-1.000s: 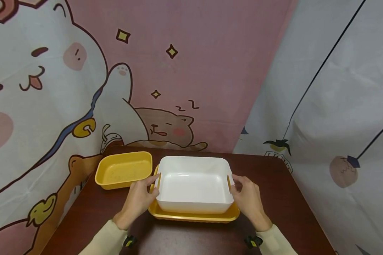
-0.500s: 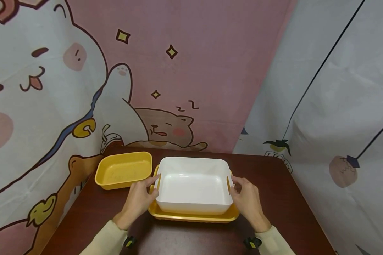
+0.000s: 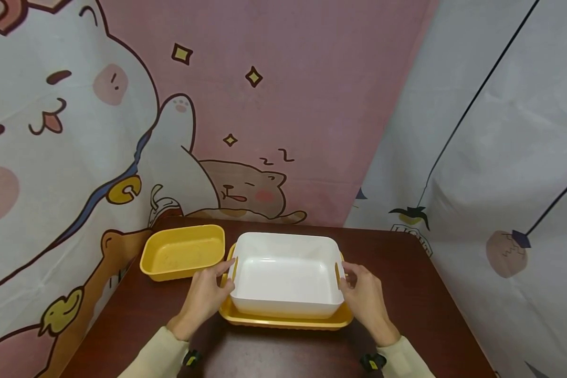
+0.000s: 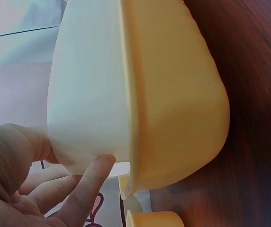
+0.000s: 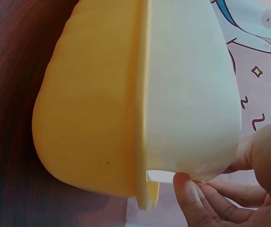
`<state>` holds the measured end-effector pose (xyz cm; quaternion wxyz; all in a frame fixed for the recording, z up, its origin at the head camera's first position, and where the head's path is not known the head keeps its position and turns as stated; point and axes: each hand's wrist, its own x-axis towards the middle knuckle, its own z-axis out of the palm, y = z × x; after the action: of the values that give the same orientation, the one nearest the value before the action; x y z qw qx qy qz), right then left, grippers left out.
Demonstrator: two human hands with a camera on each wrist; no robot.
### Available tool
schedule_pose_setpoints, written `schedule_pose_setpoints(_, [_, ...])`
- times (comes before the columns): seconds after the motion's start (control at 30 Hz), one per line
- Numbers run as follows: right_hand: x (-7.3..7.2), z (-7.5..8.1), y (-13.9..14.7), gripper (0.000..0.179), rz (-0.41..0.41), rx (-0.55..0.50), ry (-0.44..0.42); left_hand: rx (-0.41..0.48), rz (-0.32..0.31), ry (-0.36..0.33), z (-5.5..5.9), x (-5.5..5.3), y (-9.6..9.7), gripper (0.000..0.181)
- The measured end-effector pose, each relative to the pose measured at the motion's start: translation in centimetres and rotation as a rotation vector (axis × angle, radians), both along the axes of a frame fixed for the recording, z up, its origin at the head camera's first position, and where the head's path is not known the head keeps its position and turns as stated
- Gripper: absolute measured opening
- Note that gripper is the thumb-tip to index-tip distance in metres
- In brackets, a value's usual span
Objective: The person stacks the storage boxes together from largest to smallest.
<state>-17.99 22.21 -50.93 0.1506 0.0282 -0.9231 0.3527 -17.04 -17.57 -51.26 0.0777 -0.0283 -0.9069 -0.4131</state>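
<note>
A white rectangular plastic basin with a cut-out at each short end sits partly inside a larger yellow basin. In both wrist views the white wall rises above the yellow rim. My left hand grips the white basin's left end; in the left wrist view its fingers and thumb pinch the wall beside the cut-out. At the right end, my right hand holds the opposite wall the same way, its fingers close to the yellow rim. The inside of the yellow basin is mostly hidden.
A smaller yellow tub stands at the back left of the dark brown table, close to the left hand. Cartoon-printed cloth hangs behind and around the table.
Over the last second the white basin's right end and the right hand have shifted very slightly toward the person. The left hand keeps its place.
</note>
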Motion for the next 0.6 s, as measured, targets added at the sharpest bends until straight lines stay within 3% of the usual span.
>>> schedule_pose_setpoints(0.6, [0.44,0.46,0.06,0.044,-0.003,-0.003,-0.059,-0.005,0.03,0.01,0.17,0.35,0.26,0.052])
